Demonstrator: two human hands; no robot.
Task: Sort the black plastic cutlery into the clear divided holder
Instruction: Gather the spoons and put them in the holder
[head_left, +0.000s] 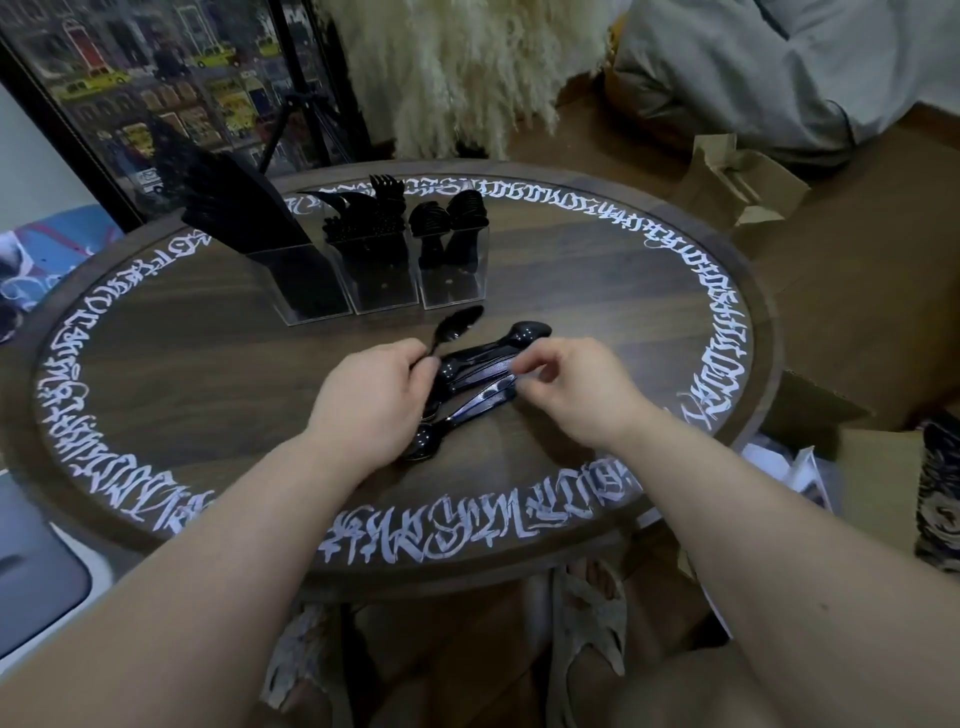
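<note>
Head view: round table (597, 291).
Left hand (371, 405): fingers grip a spoon (457, 325).
Right hand (576, 389): fingers pinch the spoon pile (478, 384).
Holder (384, 275): 12 o'clock of pile.

The left hand (371, 400) is gripping a black spoon (457, 325) by its handle, the bowl tilting up and away beyond the fingers. Just beside that grip, the right hand (571, 387) is pinching the end of a piece in the loose cutlery pile (475, 387) lying on the round table (208, 338). Beyond both hands, the clear divided holder (384, 280) is standing upright, holding black cutlery.
</note>
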